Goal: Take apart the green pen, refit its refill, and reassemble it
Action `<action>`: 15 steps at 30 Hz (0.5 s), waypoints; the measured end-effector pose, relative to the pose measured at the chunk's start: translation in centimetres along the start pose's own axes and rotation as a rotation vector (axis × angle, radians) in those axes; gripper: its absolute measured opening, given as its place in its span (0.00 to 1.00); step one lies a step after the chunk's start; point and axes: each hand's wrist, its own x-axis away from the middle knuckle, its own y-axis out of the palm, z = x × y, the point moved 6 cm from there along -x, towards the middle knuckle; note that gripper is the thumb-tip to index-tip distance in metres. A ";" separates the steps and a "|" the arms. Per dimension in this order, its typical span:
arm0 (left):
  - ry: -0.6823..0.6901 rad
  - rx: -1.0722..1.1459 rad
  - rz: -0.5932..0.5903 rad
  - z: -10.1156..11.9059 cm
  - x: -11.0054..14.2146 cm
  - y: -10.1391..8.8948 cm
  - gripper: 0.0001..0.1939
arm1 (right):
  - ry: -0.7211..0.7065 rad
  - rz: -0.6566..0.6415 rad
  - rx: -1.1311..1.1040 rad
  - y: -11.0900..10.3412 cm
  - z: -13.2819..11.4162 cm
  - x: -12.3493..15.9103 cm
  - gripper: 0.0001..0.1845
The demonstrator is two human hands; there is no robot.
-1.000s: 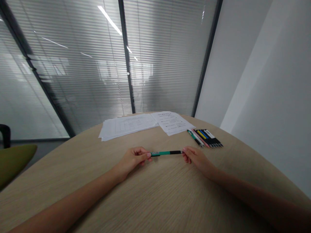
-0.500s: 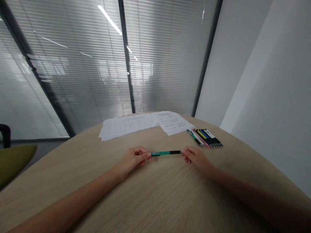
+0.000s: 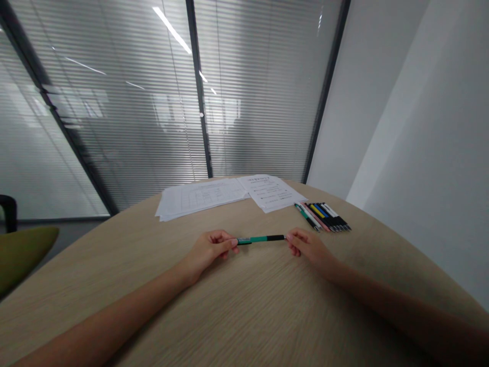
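A green pen (image 3: 259,239) with a black grip lies crosswise between my two hands, just above the table. My left hand (image 3: 216,247) pinches its clip end between thumb and fingers. At the tip end, the thumb and forefinger of my right hand (image 3: 303,243) close on the silver point. Beyond my right hand, several pens (image 3: 323,217) in green, white, pink, yellow, blue and black lie side by side in a row, tips toward me.
Printed sheets of paper (image 3: 202,197) lie at the far side of the wooden table (image 3: 198,316), with another printed sheet (image 3: 271,192) overlapping them on the right. A green chair (image 3: 26,250) stands at the left. Behind the table are glass panels with blinds (image 3: 260,92).
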 end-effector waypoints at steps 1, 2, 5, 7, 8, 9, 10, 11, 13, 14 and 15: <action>0.000 0.001 -0.001 0.0 0.0 0.0 0.14 | -0.001 -0.002 0.000 0.0 0.1 0.0 0.13; 0.002 0.001 -0.003 0.0 0.0 0.0 0.14 | -0.002 -0.003 -0.002 0.0 0.2 -0.1 0.13; -0.002 -0.004 -0.013 -0.2 -0.2 -0.1 0.13 | -0.005 -0.012 -0.018 0.0 0.4 -0.2 0.12; -0.009 -0.011 -0.016 -0.2 -0.2 -0.1 0.14 | 0.004 -0.009 -0.034 0.0 0.4 -0.2 0.11; -0.011 -0.015 -0.016 -0.2 -0.2 -0.1 0.14 | 0.012 -0.007 -0.044 0.1 0.4 -0.2 0.10; -0.009 -0.019 -0.012 -0.1 -0.1 -0.1 0.14 | 0.021 -0.002 -0.055 0.1 0.4 -0.2 0.10; -0.004 -0.023 -0.005 0.0 -0.1 -0.1 0.14 | 0.028 0.003 -0.068 0.1 0.4 -0.1 0.10; 0.005 -0.025 0.003 0.2 0.0 -0.1 0.14 | 0.032 0.006 -0.080 0.1 0.3 -0.1 0.10; 0.018 -0.027 0.011 0.4 0.2 0.0 0.13 | 0.040 0.012 -0.098 0.1 0.1 -0.1 0.10; 0.023 -0.024 0.011 0.5 0.2 0.0 0.13 | 0.046 0.014 -0.102 0.1 0.0 0.0 0.10; 0.023 -0.022 0.008 0.5 0.2 0.1 0.13 | 0.052 0.015 -0.105 0.1 0.0 0.0 0.10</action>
